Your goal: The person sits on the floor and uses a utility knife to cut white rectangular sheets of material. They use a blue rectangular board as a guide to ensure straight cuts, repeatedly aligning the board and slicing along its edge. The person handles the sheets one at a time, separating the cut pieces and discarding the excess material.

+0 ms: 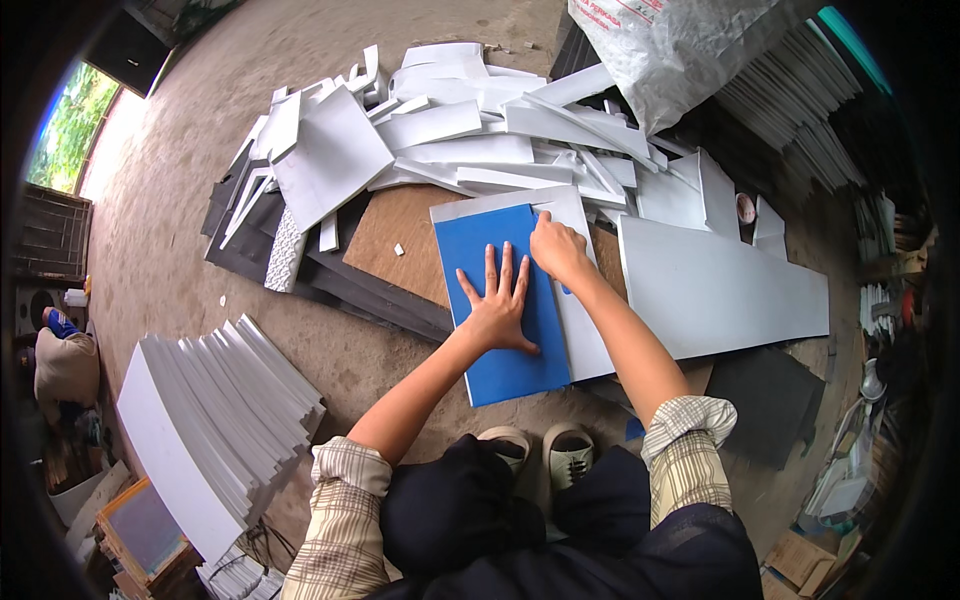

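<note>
A flat blue rectangular board [520, 370] lies on a larger white foam sheet [584, 340] in front of me, turned slightly. My left hand [497, 308] is spread flat on the blue board, fingers apart, pressing its middle. At the board's upper right edge, my right hand [559, 247] is closed, knuckles up. Whatever it grips is mostly covered by the fingers; a small dark tip shows beside them at the edge. A small blue piece [567, 290] peeks out below the right wrist, too little visible to name.
Beneath lie a brown wooden board [400, 235] and dark sheets [390, 305]. White foam offcuts [450, 125] are heaped beyond. A stack of white sheets [200, 430] stands at left, a long white panel [720, 290] at right. A white sack [670, 50] sits far right.
</note>
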`<state>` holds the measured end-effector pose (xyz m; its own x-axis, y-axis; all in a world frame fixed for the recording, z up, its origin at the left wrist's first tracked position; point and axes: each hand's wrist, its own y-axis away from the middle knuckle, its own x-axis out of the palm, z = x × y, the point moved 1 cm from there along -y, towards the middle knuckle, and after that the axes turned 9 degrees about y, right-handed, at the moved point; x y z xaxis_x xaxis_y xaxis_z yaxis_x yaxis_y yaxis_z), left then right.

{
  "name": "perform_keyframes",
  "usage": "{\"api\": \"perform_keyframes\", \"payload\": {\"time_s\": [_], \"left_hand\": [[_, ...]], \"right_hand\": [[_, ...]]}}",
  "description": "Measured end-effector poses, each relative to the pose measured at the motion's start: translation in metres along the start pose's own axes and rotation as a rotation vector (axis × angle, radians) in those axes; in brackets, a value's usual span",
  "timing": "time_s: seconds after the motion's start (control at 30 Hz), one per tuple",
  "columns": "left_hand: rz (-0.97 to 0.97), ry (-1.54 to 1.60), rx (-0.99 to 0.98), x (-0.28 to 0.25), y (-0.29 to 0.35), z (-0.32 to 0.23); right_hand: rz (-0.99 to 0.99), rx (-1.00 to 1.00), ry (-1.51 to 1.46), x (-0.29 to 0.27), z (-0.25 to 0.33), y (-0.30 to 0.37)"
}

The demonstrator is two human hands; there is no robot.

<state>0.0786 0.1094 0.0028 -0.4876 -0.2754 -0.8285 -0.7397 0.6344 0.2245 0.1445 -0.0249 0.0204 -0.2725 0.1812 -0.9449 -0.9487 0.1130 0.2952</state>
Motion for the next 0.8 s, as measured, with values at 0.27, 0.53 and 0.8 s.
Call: {"api": "perform_keyframes", "payload": {"time_s": [0.27, 0.53, 0.8], "left_hand": [[0.021, 0.060, -0.042, 0.000, -0.002, -0.002], [-0.012, -0.069, -0.094, 0.002, -0.001, -0.008], [0.048, -0.136, -0.150, -0.001, -0.004, -0.015]], "right_hand": [[0.389, 0.173, -0.136, -0.017, 0.003, -0.024], [0.421, 0.200, -0.257, 0.010, -0.012, 0.064], [0.414, 0.154, -0.314, 0.041, -0.045, 0.194]]}}
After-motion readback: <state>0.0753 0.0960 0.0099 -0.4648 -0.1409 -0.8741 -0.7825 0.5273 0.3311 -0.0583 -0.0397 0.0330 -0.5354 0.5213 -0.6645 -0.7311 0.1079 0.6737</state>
